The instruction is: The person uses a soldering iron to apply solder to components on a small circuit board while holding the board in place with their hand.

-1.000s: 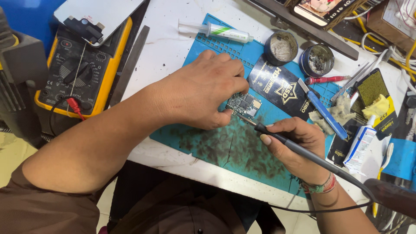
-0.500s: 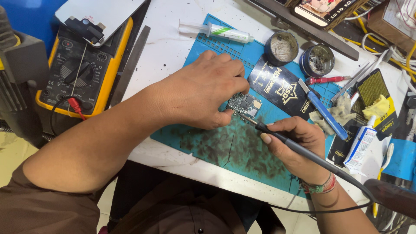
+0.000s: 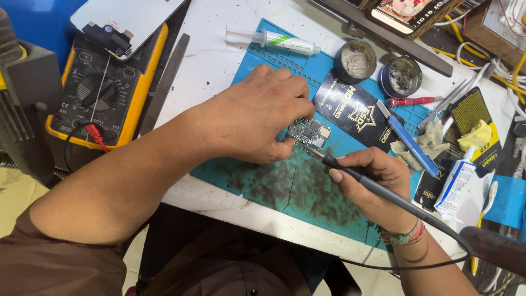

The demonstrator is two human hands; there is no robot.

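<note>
circuit board first: the small grey-green rectangular circuit board lies flat on your blue rubber work mat, near the mat's middle, and it sits right at the fingertips of your left hand. that hand comes in from the left, palm down, fingers curled over the board's left and upper edges, pinning it to the mat; the thumb presses in from below on the left corner. most of the board shows to the right of your fingers.

your right hand rests just below and to the right of the board, closed around the thin black soldering iron in a pen grip. the iron's tip touches the board's lower edge, or is so near that you cannot tell it apart. its black cord loops off past your wrist, which wears a beaded multicoloured bracelet.

the mat is smeared dark under your right hand. just beyond the board lies a black glossy packet with a star print, and past it two round open tins of greyish paste. a clear plastic syringe with a green stripe lies at the mat's top edge. a yellow-cased multimeter sits well apart on your left.
</note>
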